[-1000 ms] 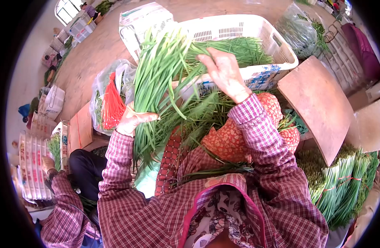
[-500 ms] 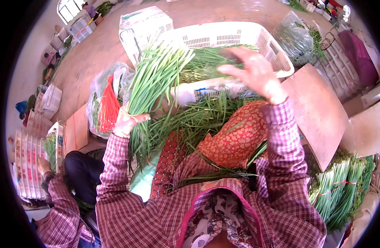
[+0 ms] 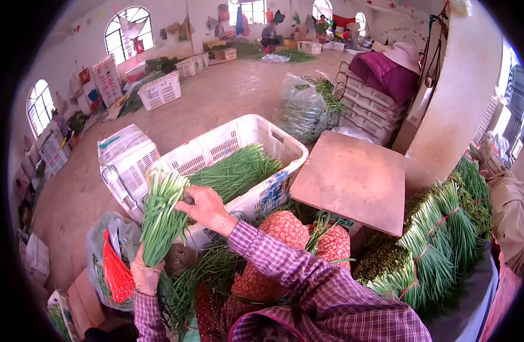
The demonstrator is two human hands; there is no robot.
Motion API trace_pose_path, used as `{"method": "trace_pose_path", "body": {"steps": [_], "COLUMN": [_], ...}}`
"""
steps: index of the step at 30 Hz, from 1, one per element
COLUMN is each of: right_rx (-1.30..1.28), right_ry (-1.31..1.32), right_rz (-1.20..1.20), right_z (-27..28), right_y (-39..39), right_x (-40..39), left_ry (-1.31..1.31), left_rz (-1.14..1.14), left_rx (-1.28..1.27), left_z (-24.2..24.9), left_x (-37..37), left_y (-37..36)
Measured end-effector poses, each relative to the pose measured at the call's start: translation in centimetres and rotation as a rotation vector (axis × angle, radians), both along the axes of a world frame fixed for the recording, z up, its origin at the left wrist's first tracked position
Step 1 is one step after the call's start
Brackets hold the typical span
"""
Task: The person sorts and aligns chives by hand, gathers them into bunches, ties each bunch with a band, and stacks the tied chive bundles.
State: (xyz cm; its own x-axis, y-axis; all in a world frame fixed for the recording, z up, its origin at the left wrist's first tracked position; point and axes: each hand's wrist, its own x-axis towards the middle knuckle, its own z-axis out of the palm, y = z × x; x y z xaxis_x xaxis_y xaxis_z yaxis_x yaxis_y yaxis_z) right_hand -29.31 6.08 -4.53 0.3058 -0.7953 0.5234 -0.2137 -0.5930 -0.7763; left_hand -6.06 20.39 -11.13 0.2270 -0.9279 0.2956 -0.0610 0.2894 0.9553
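Observation:
My left hand (image 3: 146, 273) is wrapped round the lower part of a bunch of green chives (image 3: 162, 225), whose pale ends point up and away from me. My right hand (image 3: 207, 208) is at the upper right side of this bunch, its fingers bent and closed on the stalks. Something small and dark shows by its fingertips, too small to name. Loose green chives (image 3: 202, 271) lie across my lap, beside a red flowered cloth (image 3: 284, 231). Beyond my hands, more chives (image 3: 236, 171) lie in a white plastic crate (image 3: 296, 157).
A brown board (image 3: 353, 182) lies right of the crate. Tied bundles of chives (image 3: 438, 245) are stacked at the right. Red ties (image 3: 118, 273) hang from a plastic bag at the left. Another white crate (image 3: 128, 162) stands behind. Other people work near the far wall.
My view has turned right and up. My right hand has come from above the crate to the bunch in my left hand and closed on its upper part.

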Motion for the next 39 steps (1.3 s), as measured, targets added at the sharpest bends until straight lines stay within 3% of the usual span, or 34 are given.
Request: {"method": "trace_pose_path", "body": {"steps": [1, 3, 4, 6, 8, 11, 12, 14, 15, 16, 17, 18, 19, 20, 22, 27, 39], "right_rx": [-0.031, -0.057, -0.073, -0.087, 0.568, 0.631, 0.612, 0.584, 0.366, 0.162, -0.185, -0.346, -0.407, -0.481, -0.475, -0.555, -0.553], "right_ry": [-0.016, -0.026, -0.113, -0.196, -0.325, -0.665, -0.747, -0.678, -0.404, -0.137, 0.021, 0.189, 0.266, 0.184, 0.134, 0.257, 0.285], "right_rz": [0.042, 0.082, 0.163, 0.237, 0.582, 0.608, 0.617, 0.656, 0.615, 0.578, 0.352, 0.06, -0.066, -0.125, -0.122, -0.197, -0.275], "right_z": [-0.4, -1.2, -1.5, -1.4, 0.2, 2.5, 3.2, 3.8, 4.3, 4.3, 3.9, 3.1, 3.8, 3.4, 3.0, 2.3, 0.9], "right_y": [-0.3, -1.0, -1.3, -1.6, -1.4, -1.6, -1.8, -1.8, -0.9, -0.1, 0.3, 0.6, 1.2, 0.9, 1.2, 2.1, 2.2], "right_x": [-0.5, -1.0, -1.2, -1.8, -3.2, -6.1, -7.3, -8.5, -8.3, -7.7, -6.7, -5.7, -5.1, -4.4, -3.8, -2.7, -0.3], "left_ry": [0.003, 0.385, 0.388, -0.209, -0.108, -0.462, -0.458, -0.227, -0.186, -0.582, -0.985, -1.047, -1.044, -1.078, -1.105, -0.894, -1.128], "left_rz": [-0.009, -0.126, -0.13, 0.01, -0.014, 0.116, 0.106, 0.116, 0.154, 0.303, 0.451, 0.511, 0.497, 0.513, 0.526, 0.445, 0.602], "left_rx": [-0.01, 0.053, 0.055, -0.019, 0.031, -0.017, -0.018, -0.096, -0.151, -0.063, 0.056, -0.025, -0.123, -0.09, -0.04, 0.068, 0.196], "left_z": [0.5, 1.4, 1.1, 0.2, -1.1, -0.1, -0.5, -1.7, -2.0, 0.1, 2.7, 2.6, 3.0, 3.2, 3.9, 4.0, 5.3], "left_x": [-0.1, -0.3, 0.0, 1.7, 4.3, 4.2, 4.7, 6.0, 5.5, 3.8, 2.2, 1.7, 1.0, 0.6, -0.3, -1.2, -2.5], "left_y": [-0.3, 0.0, 0.0, -0.3, -0.8, 0.4, 0.2, -0.2, -0.8, 0.0, 0.9, 0.3, 0.1, 0.0, -0.1, 0.0, 0.5]}}
